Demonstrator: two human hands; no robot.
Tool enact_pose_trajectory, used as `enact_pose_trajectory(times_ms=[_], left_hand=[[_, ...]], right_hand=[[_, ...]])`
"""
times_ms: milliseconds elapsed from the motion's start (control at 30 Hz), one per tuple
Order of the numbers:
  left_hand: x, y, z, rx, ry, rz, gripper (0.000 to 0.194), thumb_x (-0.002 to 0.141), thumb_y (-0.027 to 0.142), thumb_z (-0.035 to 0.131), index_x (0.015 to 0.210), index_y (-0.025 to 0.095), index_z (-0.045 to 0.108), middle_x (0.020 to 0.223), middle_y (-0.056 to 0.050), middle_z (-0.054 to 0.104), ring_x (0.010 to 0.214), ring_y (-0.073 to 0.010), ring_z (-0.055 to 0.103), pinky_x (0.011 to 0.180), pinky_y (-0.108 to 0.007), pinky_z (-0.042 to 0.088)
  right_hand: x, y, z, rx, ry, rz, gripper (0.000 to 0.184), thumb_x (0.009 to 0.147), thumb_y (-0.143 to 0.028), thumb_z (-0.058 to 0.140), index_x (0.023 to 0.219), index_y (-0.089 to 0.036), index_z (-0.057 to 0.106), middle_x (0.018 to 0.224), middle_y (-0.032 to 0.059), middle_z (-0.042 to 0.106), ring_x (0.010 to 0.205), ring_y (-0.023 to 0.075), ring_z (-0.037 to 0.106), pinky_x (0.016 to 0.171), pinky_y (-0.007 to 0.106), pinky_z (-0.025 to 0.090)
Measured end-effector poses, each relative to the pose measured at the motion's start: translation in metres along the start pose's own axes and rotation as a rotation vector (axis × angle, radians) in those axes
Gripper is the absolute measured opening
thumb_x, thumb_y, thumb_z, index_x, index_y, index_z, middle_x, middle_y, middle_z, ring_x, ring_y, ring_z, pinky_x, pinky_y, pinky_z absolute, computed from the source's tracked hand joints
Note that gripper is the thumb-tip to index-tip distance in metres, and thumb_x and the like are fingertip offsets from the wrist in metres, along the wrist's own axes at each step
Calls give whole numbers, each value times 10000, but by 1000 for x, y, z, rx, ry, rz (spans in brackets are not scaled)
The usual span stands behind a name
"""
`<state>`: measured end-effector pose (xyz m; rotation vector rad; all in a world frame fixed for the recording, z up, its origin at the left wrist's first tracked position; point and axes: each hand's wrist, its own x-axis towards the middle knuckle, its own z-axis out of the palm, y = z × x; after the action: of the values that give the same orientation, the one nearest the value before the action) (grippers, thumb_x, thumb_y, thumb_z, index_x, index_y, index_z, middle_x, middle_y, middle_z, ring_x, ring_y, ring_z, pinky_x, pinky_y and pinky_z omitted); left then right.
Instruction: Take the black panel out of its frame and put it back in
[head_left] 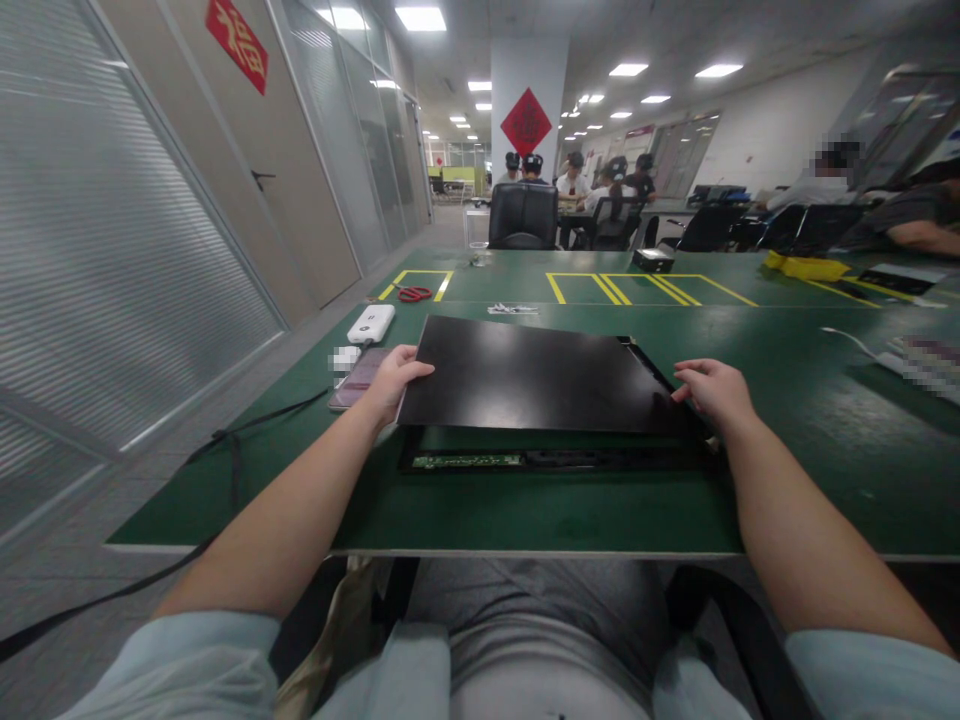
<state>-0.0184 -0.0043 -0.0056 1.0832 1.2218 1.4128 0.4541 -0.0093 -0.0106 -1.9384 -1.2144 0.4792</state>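
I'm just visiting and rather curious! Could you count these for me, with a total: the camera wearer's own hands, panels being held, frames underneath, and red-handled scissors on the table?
Wearer's hands: 2, left hand and right hand
Held panels: 1, the dark panel
Frames underneath: 1, the black frame
Scissors: 1, the red-handled scissors
Total: 5

Single head-worn view from above and behind the left grip (394,382) and right grip (716,393), both near, facing forward and down across the desk (810,460).
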Motion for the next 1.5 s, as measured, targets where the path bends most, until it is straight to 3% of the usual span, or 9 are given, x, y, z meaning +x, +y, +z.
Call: enact_pose_trajectory(times_ms=[100, 333, 700, 1233, 1500], left_hand=[[-3, 3, 3, 21, 10, -16, 450, 441, 268, 794, 844, 203, 604, 704, 14, 718, 691, -218, 695, 687, -350, 570], [-3, 2, 4, 51, -39, 2, 438, 459, 290, 807, 844, 184, 628, 780, -26, 751, 743, -240, 710, 741, -382, 577], [-1, -2, 2, 41, -97, 6, 468, 471, 333, 863, 869, 179, 669, 810, -52, 785, 778, -254, 733, 767, -387, 593], [6, -17, -7, 125, -154, -28, 636, 456, 400, 943, 1031, 174, 788, 1028, -99, 813, 963, -312, 745, 951, -472, 557], [8, -16, -7, 340, -117, 94, 409, 457, 446, 935, 741, 196, 779, 1318, -143, 724, 1178, -383, 668, 1040, -456, 503]], right_hand=[[-2, -4, -1, -7, 22, 74, 358, 769, -245, 614, 1101, -172, 728, 582, 40, 668, 472, 161, 497, 490, 293, 376], [1, 1, -3, -21, 49, 58, 391, 752, -292, 607, 1103, -180, 738, 615, 58, 691, 539, 198, 552, 546, 323, 408], [1, 0, -6, -153, 86, -28, 262, 748, -277, 604, 965, -209, 734, 565, 38, 660, 684, 236, 655, 629, 324, 451], [2, 0, -4, -307, 86, -55, 394, 749, -252, 592, 1111, -237, 748, 608, 25, 676, 762, 260, 674, 672, 346, 476], [1, -1, -2, -331, 103, -80, 419, 714, -247, 605, 1099, -234, 770, 591, 33, 674, 752, 270, 673, 662, 358, 481]])
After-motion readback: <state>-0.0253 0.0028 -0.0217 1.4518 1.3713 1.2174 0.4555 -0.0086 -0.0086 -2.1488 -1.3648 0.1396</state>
